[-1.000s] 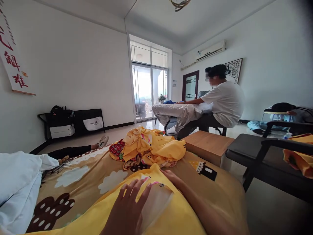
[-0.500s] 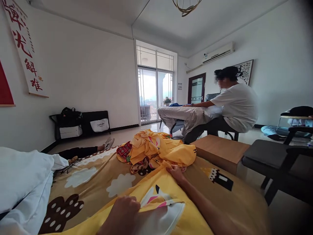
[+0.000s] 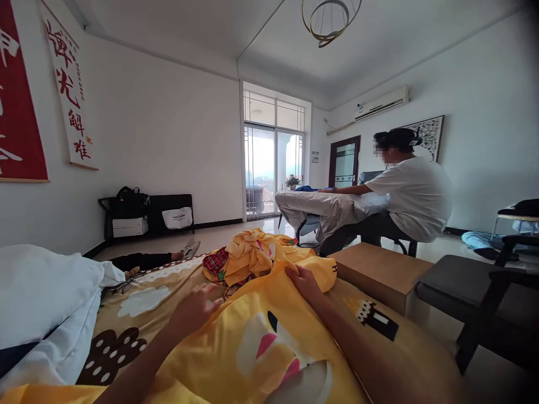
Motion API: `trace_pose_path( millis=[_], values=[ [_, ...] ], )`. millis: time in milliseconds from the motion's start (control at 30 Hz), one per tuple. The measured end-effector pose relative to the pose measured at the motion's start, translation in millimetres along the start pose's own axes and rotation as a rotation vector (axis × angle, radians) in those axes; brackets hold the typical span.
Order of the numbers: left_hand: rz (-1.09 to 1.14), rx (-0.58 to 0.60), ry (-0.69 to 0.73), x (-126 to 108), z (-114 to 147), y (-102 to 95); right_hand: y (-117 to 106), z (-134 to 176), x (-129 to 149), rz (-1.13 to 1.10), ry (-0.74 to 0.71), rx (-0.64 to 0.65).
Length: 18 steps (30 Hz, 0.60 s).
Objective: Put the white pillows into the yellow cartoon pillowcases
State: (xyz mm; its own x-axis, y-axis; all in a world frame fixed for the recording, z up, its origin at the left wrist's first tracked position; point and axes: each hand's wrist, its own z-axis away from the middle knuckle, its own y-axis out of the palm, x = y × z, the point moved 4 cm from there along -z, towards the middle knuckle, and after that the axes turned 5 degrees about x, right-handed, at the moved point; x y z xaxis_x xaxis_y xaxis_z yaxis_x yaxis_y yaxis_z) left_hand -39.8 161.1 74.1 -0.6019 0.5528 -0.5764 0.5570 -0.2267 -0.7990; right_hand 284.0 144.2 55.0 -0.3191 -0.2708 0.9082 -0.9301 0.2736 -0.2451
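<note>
Yellow cloth (image 3: pixel 219 348) with a white and pink cartoon print spreads over the bed in front of me. My right hand (image 3: pixel 304 283) pinches its far edge, raising it a little toward the heap. At the cloth's left edge is my left hand (image 3: pixel 197 306), fingers apart and stretched forward; whether the fingertips touch the fabric I cannot tell. Just beyond both hands lies a crumpled heap of yellow fabric (image 3: pixel 248 255) with red plaid and dark patterned parts. Beneath everything is a brown bed sheet (image 3: pixel 177 280) printed with clouds and dark shapes.
White bedding (image 3: pixel 46 292) is piled at the left. A wooden box-like table (image 3: pixel 374 261) and a dark chair (image 3: pixel 450 286) stand at the right. Farther back, another person (image 3: pixel 416 191) sits by a table draped in grey cloth (image 3: pixel 311 202). Someone's shoe (image 3: pixel 191 248) shows beyond the bed.
My left hand has let go of the near cloth and moved forward and left, its fingers opening. My right hand keeps hold of the edge, now slightly higher. The view has tilted up.
</note>
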Motion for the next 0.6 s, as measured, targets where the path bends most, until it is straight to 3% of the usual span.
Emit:
trace_pose_path(
  millis=[100, 200, 367, 467, 533, 600],
  values=[
    [-0.054, 0.156, -0.015, 17, -12, 23.2, -5, 4, 17, 0.068, -0.052, -0.043],
    [-0.122, 0.163, 0.008, 14, -7, 31.4, -12, 5, 27, 0.138, -0.073, -0.091],
    [-0.349, -0.009, -0.061, 3, 3, 15.0, -19, 6, 33, 0.198, -0.04, -0.134],
    [-0.474, -0.03, -0.12, 3, 9, 12.9, -17, 14, 35, 0.247, 0.011, -0.123],
    [-0.541, -0.035, -0.126, -3, 15, 5.9, -17, 21, 46, 0.283, 0.022, -0.124],
    [-0.584, -0.063, -0.11, -21, 21, -16.9, -24, 27, 74, 0.319, -0.007, -0.145]
  ],
)
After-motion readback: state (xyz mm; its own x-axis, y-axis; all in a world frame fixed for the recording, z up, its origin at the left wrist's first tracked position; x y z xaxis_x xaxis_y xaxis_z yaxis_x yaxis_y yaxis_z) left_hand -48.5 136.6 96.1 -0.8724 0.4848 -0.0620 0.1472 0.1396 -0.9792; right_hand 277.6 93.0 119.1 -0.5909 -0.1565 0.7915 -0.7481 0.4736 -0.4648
